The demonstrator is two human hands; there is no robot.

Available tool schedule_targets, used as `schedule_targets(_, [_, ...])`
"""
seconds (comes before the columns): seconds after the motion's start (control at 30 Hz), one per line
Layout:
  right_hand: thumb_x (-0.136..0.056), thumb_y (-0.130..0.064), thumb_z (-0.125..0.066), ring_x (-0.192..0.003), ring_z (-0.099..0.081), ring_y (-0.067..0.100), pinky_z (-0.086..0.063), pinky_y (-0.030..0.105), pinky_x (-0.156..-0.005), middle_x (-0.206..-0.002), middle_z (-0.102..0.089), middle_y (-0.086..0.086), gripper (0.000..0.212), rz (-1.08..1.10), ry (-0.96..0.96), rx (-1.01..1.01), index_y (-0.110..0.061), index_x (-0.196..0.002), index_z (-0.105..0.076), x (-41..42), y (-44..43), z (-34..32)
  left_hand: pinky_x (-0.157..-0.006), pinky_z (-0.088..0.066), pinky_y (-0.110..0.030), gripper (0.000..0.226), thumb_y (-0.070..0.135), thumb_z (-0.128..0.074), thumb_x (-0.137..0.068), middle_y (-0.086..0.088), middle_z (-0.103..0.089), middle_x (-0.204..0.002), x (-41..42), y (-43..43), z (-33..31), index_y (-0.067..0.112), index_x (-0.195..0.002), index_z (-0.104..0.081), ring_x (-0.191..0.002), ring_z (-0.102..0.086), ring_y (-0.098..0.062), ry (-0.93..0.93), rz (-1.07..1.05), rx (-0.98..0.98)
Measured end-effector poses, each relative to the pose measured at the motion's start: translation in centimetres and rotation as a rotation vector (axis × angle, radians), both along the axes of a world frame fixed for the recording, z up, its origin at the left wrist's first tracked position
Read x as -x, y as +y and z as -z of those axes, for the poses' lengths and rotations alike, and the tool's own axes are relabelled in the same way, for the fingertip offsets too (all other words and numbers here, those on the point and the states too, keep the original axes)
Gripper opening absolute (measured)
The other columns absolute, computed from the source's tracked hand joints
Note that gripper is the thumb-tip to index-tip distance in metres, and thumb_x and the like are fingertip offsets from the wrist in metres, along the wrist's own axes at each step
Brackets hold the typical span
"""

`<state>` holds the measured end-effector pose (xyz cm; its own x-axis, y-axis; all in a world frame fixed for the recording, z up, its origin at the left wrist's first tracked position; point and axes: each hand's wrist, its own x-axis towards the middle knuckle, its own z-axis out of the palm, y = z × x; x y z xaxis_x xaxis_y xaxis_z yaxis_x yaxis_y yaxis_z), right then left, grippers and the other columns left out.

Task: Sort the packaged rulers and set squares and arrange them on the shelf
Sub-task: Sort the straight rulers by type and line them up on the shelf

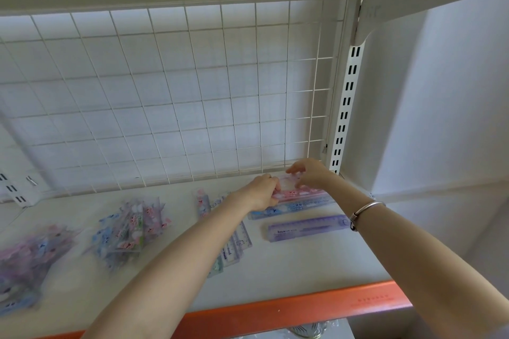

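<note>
Farthest left of the slotted upright (345, 107) we see a blurred heap of packets (24, 259). A second heap (129, 228) lies nearer to the upright, and after it a fan of clear rulers (237, 242) lies front to back, partly under our left forearm. All of these rest on the white shelf (289, 270).

Closer to the upright, our left hand (263, 191) grips the left end of the pink ruler pack (289, 187), with its fingers curled round it. Our right hand (308, 173), just beside the upright's foot, pinches the pack's far edge from above. Both hands are thus clamped on the one pack, a little apart.

The pack's long axis runs left to right toward the upright, along the back of the shelf. The blue ruler pack (275, 212) and the purple ruler pack (305, 227) lie parallel in front of it.

We judge the coming move to be setting the pink pack down square as the back row, with the right hand, nearer the upright, steering that end. Both arms reach forward, almost straight.
</note>
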<state>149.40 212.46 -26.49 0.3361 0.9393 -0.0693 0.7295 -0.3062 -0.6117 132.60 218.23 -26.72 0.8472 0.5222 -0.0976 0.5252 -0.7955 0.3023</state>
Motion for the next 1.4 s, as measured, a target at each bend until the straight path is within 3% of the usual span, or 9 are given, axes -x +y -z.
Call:
schedule_targets(0.13, [-0.077, 0.007, -0.068, -0.117, -0.054, 0.019, -0.037, 0.021, -0.092, -0.124, -0.061, 0.005, 0.047, 0.025, 0.005, -0.047, -0.010, -0.120, -0.063, 0.5, -0.6, 0.0, -0.101, -0.040, -0.033, 0.041, 0.018, -0.058, -0.094, -0.012, -0.045, -0.132, 0.3, 0.0, 0.3, 0.007, -0.133, -0.047, -0.120, -0.047, -0.024, -0.036, -0.026, -0.011])
schedule_targets(0.37, [-0.086, -0.016, -0.067, -0.108, -0.058, 0.016, -0.043, 0.024, -0.092, -0.113, -0.066, 0.004, 0.025, 0.017, -0.002, -0.215, -0.014, -0.111, -0.067, 3.8, -1.0, -0.3, -0.105, -0.037, -0.030, 0.054, 0.037, -0.062, -0.091, -0.006, -0.045, -0.135, 3.3, 0.7, -0.6, 0.012, -0.137, -0.047, -0.124, -0.046, -0.019, -0.148, -0.088, 0.041])
schedule_targets(0.5, [-0.087, -0.021, -0.066, -0.105, -0.058, 0.015, -0.046, 0.028, -0.094, -0.109, -0.067, 0.002, 0.023, -0.056, -0.027, -0.232, -0.016, -0.109, -0.067, 7.0, -1.2, -0.5, -0.100, -0.036, -0.029, 0.046, 0.033, -0.062, -0.090, -0.003, -0.048, -0.128, 6.6, 1.9, -1.6, 0.017, -0.132, -0.050, -0.120, -0.045, -0.016, -0.180, -0.156, -0.004])
schedule_targets(0.67, [-0.088, -0.020, -0.064, -0.093, -0.054, 0.009, -0.039, 0.018, -0.080, -0.107, -0.066, 0.002, 0.024, -0.131, -0.037, -0.219, -0.015, -0.111, -0.067, 11.1, -1.4, -0.9, -0.093, -0.041, -0.030, 0.044, 0.028, -0.067, -0.087, -0.005, -0.049, -0.124, 10.5, 2.8, -1.6, 0.017, -0.127, -0.052, -0.112, -0.048, -0.019, -0.131, -0.271, -0.026])
schedule_targets(0.8, [-0.087, -0.017, -0.062, -0.087, -0.055, 0.011, -0.040, 0.017, -0.076, -0.106, -0.066, 0.006, 0.023, -0.146, -0.032, -0.176, -0.013, -0.110, -0.068, 13.9, -1.6, -0.5, -0.080, -0.043, -0.027, 0.051, 0.030, -0.072, -0.083, -0.007, -0.046, -0.124, 12.5, 2.5, -1.1, 0.014, -0.126, -0.050, -0.103, -0.052, -0.020, -0.118, -0.401, -0.001])
schedule_targets(1.03, [-0.086, -0.012, -0.060, -0.095, -0.062, 0.021, -0.043, 0.019, -0.076, -0.112, -0.064, 0.010, 0.034, -0.080, -0.042, -0.098, -0.010, -0.120, -0.062, 16.6, -1.9, 0.2, -0.077, -0.042, -0.030, 0.075, 0.044, -0.077, -0.074, -0.011, -0.037, -0.131, 13.5, 1.5, -0.3, 0.011, -0.132, -0.041, -0.110, -0.052, -0.027, -0.064, -0.531, 0.073])
schedule_targets(1.13, [-0.085, -0.013, -0.063, -0.087, -0.057, 0.018, -0.042, 0.020, -0.073, -0.115, -0.062, 0.011, 0.037, -0.053, -0.050, -0.069, -0.012, -0.122, -0.060, 17.2, -2.0, 0.2, -0.081, -0.044, -0.031, 0.079, 0.043, -0.081, -0.071, -0.011, -0.036, -0.131, 13.5, 0.9, -0.1, 0.012, -0.131, -0.041, -0.112, -0.052, -0.027, -0.086, -0.541, 0.114])
schedule_targets(1.23, [-0.081, -0.021, -0.071, -0.096, -0.056, 0.019, -0.041, 0.021, -0.074, -0.120, -0.058, 0.009, 0.047, -0.038, -0.036, -0.053, -0.013, -0.125, -0.056, 17.8, -2.1, 0.4, -0.084, -0.043, -0.030, 0.079, 0.038, -0.084, -0.068, -0.011, -0.040, -0.134, 13.5, 1.1, 0.0, 0.013, -0.132, -0.043, -0.115, -0.052, -0.026, -0.129, -0.551, 0.157])
schedule_targets(1.4, [-0.071, -0.032, -0.080, -0.112, -0.053, 0.024, -0.047, 0.031, -0.090, -0.115, -0.060, 0.008, 0.065, -0.006, -0.043, -0.059, -0.014, -0.126, -0.053, 18.9, -2.3, 0.9, -0.082, -0.038, -0.025, 0.076, 0.032, -0.085, -0.067, -0.009, -0.044, -0.136, 14.1, 1.3, 0.1, 0.016, -0.131, -0.048, -0.119, -0.050, -0.023, -0.123, -0.557, 0.173])
